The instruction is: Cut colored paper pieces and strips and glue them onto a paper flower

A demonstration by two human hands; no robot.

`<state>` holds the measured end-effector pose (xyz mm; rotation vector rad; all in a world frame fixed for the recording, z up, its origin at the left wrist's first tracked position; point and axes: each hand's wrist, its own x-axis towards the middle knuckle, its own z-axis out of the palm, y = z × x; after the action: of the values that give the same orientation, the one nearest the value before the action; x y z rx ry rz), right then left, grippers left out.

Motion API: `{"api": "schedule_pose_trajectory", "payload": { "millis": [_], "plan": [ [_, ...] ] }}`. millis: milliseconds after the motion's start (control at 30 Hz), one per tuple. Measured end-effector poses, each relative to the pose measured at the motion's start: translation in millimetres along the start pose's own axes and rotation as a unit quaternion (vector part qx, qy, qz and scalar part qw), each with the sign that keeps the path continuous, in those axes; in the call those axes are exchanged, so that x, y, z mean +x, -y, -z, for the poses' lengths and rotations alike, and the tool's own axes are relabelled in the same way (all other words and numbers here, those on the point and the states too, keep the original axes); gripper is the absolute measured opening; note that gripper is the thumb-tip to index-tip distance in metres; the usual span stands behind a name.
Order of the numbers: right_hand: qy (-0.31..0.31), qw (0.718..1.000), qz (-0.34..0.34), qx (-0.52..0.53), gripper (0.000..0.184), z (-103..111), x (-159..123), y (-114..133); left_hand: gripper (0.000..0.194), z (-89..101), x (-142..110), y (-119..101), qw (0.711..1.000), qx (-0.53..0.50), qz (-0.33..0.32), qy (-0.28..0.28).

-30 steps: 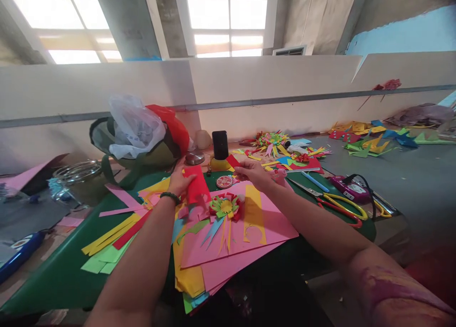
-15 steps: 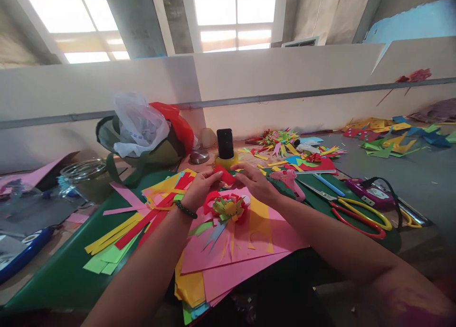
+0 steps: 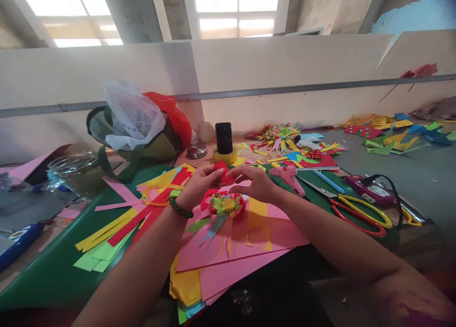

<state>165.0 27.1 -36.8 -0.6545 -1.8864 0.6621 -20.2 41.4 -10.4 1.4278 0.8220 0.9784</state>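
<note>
Over the pink paper sheets, my left hand pinches a small piece of red paper between thumb and fingers. My right hand has its curved fingertips on the right edge of that same piece; its thumb sits a little lower. Just below both hands lies a layered paper flower with a yellow centre, green loops and red outer petals. Pointed strips in blue, green and yellow hang from it onto the pink sheet. A yellow paper strip lies to its right.
To the left lie paper strips in several colours on a green mat. At right are a pink glue gun and scissors. A phone stands in a yellow tape roll. A bag sits behind.
My right hand's fingers have curled in more around the red paper's edge, and the red piece stands a bit more upright. The view has tipped slightly down.
</note>
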Motion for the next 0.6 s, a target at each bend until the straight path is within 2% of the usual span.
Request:
{"api": "schedule_pose_trajectory", "payload": {
  "millis": [100, 233, 467, 600],
  "plan": [
    [0.001, 1.000, -0.009, 0.015, 0.018, 1.0, -0.4, 0.4, 0.035, -0.9, -1.1, -1.7, 1.000, 0.017, -0.001, 0.006],
    [-0.028, 0.998, -0.045, 0.038, 0.017, -0.1, -0.4, -2.7, 0.033, -3.2, -3.5, -3.5, 0.999, 0.042, -0.023, 0.003],
    [-0.066, 0.970, -0.147, 0.181, 0.031, -1.2, 4.5, -2.2, 0.033, -6.4, -4.7, -3.8, 0.999, 0.016, -0.027, -0.018],
    [-0.085, 0.952, -0.171, 0.239, 0.037, 0.3, 7.6, -1.4, 0.032, -7.5, -6.0, -3.8, 1.000, -0.009, -0.015, -0.023]
  ]
}}
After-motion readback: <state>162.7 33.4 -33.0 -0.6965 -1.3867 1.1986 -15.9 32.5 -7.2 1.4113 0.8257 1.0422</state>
